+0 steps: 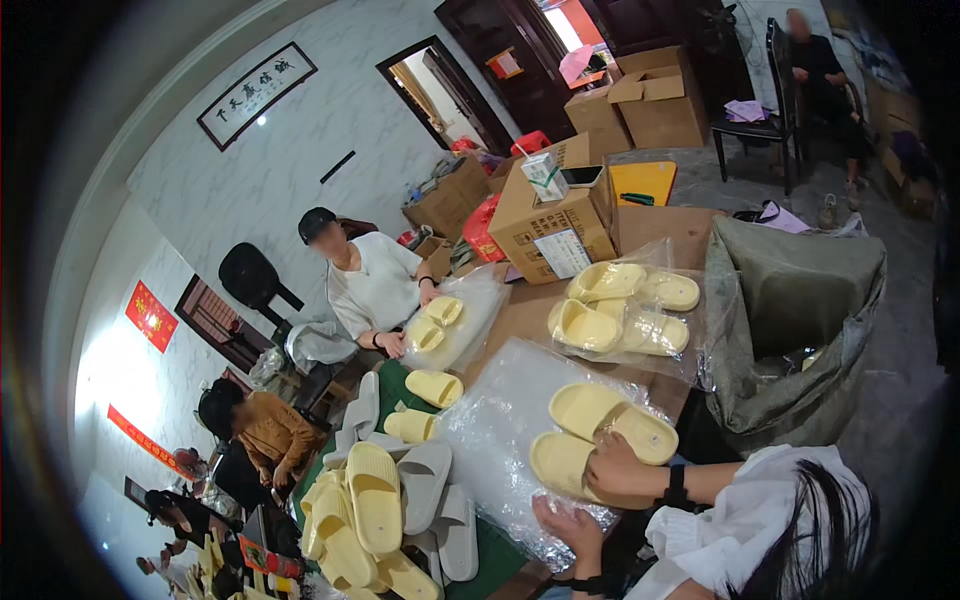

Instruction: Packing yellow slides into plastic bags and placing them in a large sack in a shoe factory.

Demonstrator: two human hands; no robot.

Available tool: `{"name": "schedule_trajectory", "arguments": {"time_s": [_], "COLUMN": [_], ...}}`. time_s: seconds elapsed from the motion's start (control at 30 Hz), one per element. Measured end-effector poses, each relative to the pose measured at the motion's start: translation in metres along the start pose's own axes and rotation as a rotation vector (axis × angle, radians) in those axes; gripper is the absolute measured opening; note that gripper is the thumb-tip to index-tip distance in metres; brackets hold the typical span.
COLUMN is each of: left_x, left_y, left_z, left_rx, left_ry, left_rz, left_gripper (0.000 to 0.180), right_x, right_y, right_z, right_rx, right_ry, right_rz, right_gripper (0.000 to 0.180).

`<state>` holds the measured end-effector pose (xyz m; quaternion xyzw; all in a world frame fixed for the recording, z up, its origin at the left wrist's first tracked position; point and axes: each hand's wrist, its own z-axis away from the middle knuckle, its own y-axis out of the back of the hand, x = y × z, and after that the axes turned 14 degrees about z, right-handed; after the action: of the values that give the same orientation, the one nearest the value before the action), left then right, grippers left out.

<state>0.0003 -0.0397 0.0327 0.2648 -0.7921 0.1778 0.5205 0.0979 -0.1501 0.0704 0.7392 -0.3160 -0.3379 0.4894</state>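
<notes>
Right hand point(618, 467) closed on a pale-yellow moulded slipper pair point(585, 406); left hand point(568, 528) cupped close by, can't tell if it pinches anything. Brown flat tabletop point(528, 323) has a large grey-green fabric bin point(785, 405) beside it, probably for quick reach. Clear glossy plastic-film stack point(515, 395) lies flat under the pair, likely to stay handy.

- left-side wall point(100, 355) is totally blown out
- more bright light in the doorway point(564, 22) up top
- shiny glare on the clear plastic point(490, 425) mid-frame
- grey sack point(785, 410) at right is pretty dark inside
- fisheye bends the edges, corners go black
</notes>
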Motion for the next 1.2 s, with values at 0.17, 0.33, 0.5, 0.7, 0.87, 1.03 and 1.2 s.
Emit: {"name": "schedule_trajectory", "arguments": {"time_s": [0.17,0.33,0.5,0.7,0.87,1.03,1.2], "left_x": [-0.014,-0.014,0.0,0.021,0.016,0.011,-0.001], "left_y": [0.006,0.011,0.002,-0.013,-0.017,0.001,0.009], "left_z": [-0.007,-0.011,-0.016,-0.011,-0.007,-0.015,-0.014], "left_rx": [-0.017,-0.159,0.001,-0.105,-0.108,-0.064,-0.002], "left_ry": [0.117,0.047,0.113,-0.012,-0.03,0.155,0.099], "left_rz": [-0.2,-0.364,-0.3,-0.522,-0.493,-0.379,-0.199], "left_gripper": [0.059,0.045,0.042,0.054,0.055,0.051,0.06], "right_x": [-0.01,-0.02,-0.022,-0.02,-0.013,-0.013,-0.011], "right_y": [0.007,0.014,-0.012,-0.012,-0.014,-0.036,-0.048], "right_z": [-0.003,-0.019,-0.019,-0.019,-0.023,-0.044,-0.041], "right_rx": [0.106,0.058,0.163,0.235,0.377,0.27,-0.19], "right_ry": [-0.035,-0.06,0.014,0.006,-0.017,0.246,0.15], "right_rz": [-0.07,-0.134,-0.111,-0.003,-0.08,-0.336,-0.188], "right_gripper": [0.031,0.03,0.029,0.028,0.03,0.031,0.067]}}
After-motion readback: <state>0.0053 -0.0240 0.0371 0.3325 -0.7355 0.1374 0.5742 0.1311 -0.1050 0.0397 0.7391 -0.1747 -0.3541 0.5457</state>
